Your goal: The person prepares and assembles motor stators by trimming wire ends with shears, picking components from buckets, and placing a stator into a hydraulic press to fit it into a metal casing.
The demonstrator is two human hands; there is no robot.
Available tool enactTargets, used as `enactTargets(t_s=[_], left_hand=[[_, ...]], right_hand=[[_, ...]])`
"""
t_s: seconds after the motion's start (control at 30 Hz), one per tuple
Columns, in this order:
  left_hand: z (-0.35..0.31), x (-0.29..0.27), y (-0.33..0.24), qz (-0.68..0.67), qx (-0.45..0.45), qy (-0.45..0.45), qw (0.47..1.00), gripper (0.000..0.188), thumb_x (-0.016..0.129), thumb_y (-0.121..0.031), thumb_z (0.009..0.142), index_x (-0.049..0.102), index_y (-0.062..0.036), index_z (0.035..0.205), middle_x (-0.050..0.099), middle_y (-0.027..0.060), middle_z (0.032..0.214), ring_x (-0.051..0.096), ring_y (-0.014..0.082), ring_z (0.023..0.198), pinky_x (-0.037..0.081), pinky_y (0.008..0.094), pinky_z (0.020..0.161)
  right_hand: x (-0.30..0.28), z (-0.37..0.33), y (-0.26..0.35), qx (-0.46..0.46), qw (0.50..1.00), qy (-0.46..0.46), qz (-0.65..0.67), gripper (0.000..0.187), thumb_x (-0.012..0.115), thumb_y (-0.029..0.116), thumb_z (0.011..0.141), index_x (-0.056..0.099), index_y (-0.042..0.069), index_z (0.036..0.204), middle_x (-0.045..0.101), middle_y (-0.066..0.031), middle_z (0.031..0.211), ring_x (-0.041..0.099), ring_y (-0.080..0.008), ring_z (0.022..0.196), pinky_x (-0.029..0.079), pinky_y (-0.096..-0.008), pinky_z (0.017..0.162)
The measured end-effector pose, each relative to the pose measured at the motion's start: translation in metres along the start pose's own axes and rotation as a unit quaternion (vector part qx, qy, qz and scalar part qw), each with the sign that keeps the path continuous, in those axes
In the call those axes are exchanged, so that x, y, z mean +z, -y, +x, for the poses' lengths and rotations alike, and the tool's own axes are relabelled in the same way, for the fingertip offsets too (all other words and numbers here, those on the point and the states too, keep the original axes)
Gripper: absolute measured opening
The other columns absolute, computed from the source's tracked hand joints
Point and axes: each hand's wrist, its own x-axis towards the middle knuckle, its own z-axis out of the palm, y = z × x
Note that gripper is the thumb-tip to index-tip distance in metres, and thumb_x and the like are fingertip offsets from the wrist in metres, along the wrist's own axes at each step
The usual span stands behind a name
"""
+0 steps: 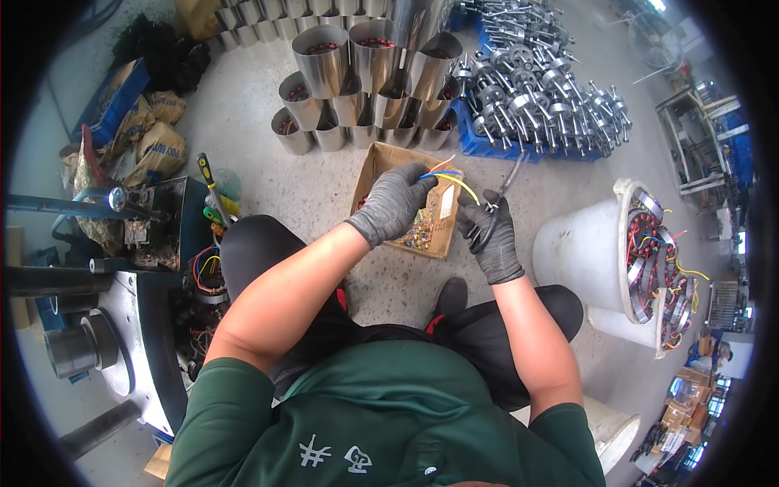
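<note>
My left hand (pixel 393 203), in a grey knit glove, is closed on a small bundle of coloured wires (pixel 454 180), among them blue, yellow and copper-orange ones. Their ends stick out to the right, over an open cardboard box (pixel 442 242). My right hand (pixel 495 243), gloved the same way, grips what looks like scissors with a dark ring handle (pixel 484 235), just right of the wire ends. Small multicoloured scraps (pixel 415 235) lie inside the box, partly hidden beneath my left hand.
Stacked metal cylinders (pixel 320 65) with red windings stand ahead. Right of them, blue crates (pixel 495 146) hold metal rotors with shafts (pixel 535 89). A white bucket (pixel 576 252) of wound stators (pixel 649 260) stands at right. A machine with a white plate (pixel 146 349) is at left, near a screwdriver (pixel 207 174).
</note>
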Motion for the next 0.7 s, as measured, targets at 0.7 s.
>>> enactTargets(t_s=[0.7], left_hand=[[-0.012,-0.012,0.032,-0.215,-0.135,0.031,0.967,0.018,0.063,-0.014,0.094,0.066,-0.0001,0.105,0.062,0.0004,0.075,0.052,0.0071,0.059,0.042,0.0217,0.055]], right_hand=[[0.022,0.005,0.005,0.143,0.968,0.072,-0.193,0.043,0.074,0.015,0.087,0.051,0.003,0.121,0.066,-0.0087,0.078,0.062,-0.0149,0.064,0.051,-0.0309,0.053]])
